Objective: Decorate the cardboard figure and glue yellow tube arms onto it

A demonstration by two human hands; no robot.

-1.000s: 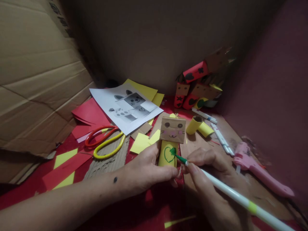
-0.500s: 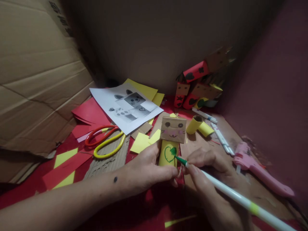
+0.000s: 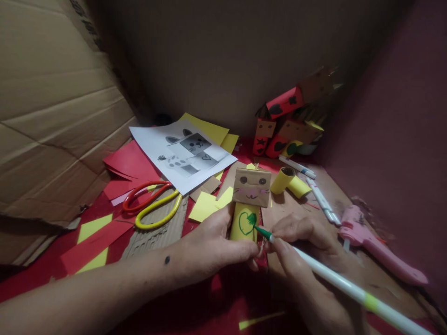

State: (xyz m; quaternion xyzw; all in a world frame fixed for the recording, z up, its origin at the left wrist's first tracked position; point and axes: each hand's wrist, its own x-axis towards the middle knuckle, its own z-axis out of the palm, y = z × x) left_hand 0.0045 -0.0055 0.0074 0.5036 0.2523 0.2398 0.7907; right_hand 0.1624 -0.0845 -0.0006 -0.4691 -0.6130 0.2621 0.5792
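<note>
My left hand point(image 3: 223, 242) is wrapped round the yellow tube body of a small cardboard figure point(image 3: 252, 187), keeping it upright. Its square brown head shows two dark eyes, pink cheeks and whiskers. On the yellow body is a green heart outline point(image 3: 247, 224), with its upper right part filled in. My right hand point(image 3: 310, 260) grips a white marker point(image 3: 335, 279) with a green tip, and that tip touches the body at the heart's right edge. The lower end of the figure is hidden by my left fingers.
Scissors with red and yellow handles point(image 3: 159, 211) lie left, below a printed sheet point(image 3: 164, 158). Yellow rolls point(image 3: 282, 180), white markers point(image 3: 321, 201) and a pink glue gun point(image 3: 380, 253) lie right. Several finished-looking figures point(image 3: 283, 103) stand behind. Paper scraps point(image 3: 203, 207) surround the hands.
</note>
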